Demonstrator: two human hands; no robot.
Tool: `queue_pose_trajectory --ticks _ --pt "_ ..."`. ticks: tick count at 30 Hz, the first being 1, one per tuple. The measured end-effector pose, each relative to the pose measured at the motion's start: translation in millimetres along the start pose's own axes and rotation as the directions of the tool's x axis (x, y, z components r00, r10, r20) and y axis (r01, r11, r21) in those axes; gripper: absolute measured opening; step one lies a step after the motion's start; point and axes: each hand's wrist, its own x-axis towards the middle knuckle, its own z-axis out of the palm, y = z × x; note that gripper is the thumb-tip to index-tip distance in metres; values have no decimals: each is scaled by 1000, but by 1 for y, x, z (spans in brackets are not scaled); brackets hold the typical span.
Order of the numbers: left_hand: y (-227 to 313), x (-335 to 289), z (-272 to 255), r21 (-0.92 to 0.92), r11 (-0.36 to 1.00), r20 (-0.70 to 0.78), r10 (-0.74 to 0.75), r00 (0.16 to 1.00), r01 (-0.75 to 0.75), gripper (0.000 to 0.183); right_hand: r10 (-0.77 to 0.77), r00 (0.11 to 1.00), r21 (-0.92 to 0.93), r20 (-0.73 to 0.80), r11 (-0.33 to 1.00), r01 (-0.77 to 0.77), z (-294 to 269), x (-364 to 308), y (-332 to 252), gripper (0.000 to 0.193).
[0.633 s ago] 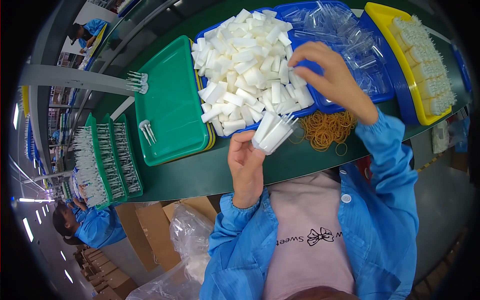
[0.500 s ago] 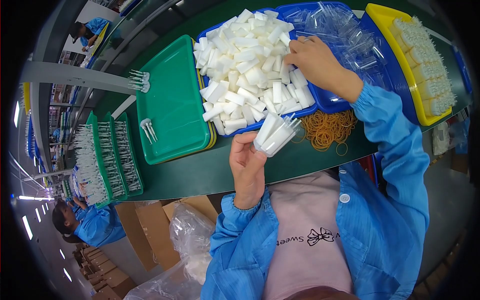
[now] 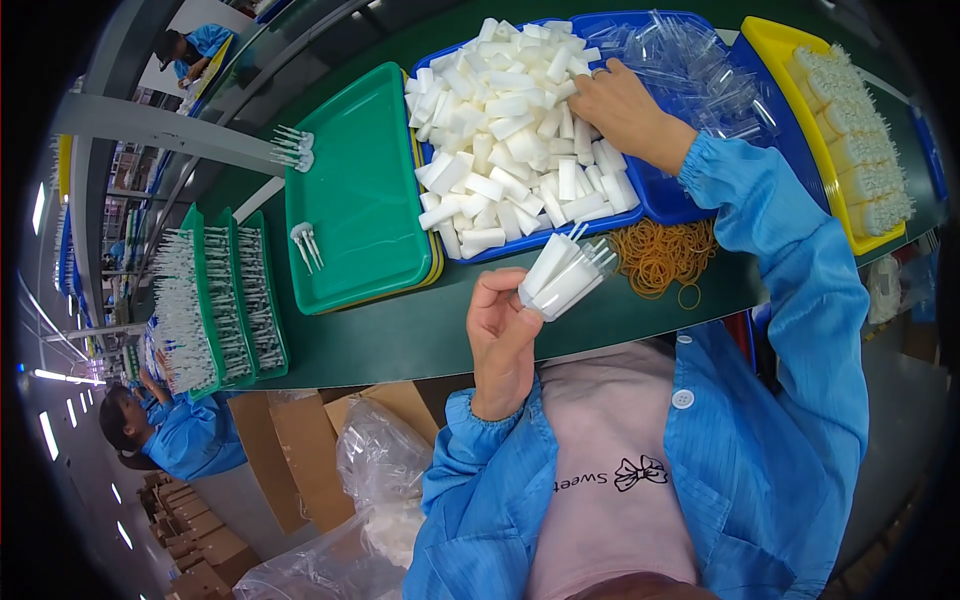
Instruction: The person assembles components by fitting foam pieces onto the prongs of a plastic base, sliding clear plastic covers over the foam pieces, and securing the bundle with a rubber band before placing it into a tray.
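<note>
My left hand (image 3: 503,345) is closed round a small bundle (image 3: 568,278) of white cylinders in clear plastic, with thin translucent sticks poking out at its upper right. It holds the bundle tilted above the front edge of the green worktop. White foam-like cylinders (image 3: 520,130) are heaped in a blue tray (image 3: 520,245) beyond it. At the heap's right side, my right hand (image 3: 630,115) has its fingers bent down and drawn together against the cylinders. Its fingertips are partly hidden, so what they grip cannot be made out.
Clear plastic tubes (image 3: 680,75) fill a second blue tray behind my right hand. Orange rubber bands (image 3: 660,255) lie in front. A green tray (image 3: 355,200) holds two small stick clusters. Packed green trays (image 3: 215,300) stand left; a yellow tray (image 3: 825,130) of bundles stands right.
The view has shifted slightly. My right hand has moved a little left, further over the white cylinders. My left hand still holds the bundle, now turned slightly.
</note>
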Motion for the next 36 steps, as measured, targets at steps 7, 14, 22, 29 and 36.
queue_pose_trajectory --ticks 7,14,22,29,36 --pt "0 -3 -3 -15 1000 22 25 999 -25 36 -102 983 -13 -151 995 101 -15 -11 -2 6" --pt "-2 0 -4 -8 1000 18 3 1000 -3 38 185 933 501 -308 866 -6 -46 -39 15 4" --pt "-3 1 2 -10 1000 19 -2 1000 2 39 360 905 803 227 456 -383 -23 -67 61 13" --pt "-3 2 5 8 1000 15 -16 1000 15 39 318 924 822 212 453 -345 -33 -70 49 14" --pt "-4 2 6 1 1000 22 -21 1000 21 39 127 982 552 -138 833 -30 -17 -77 44 24"
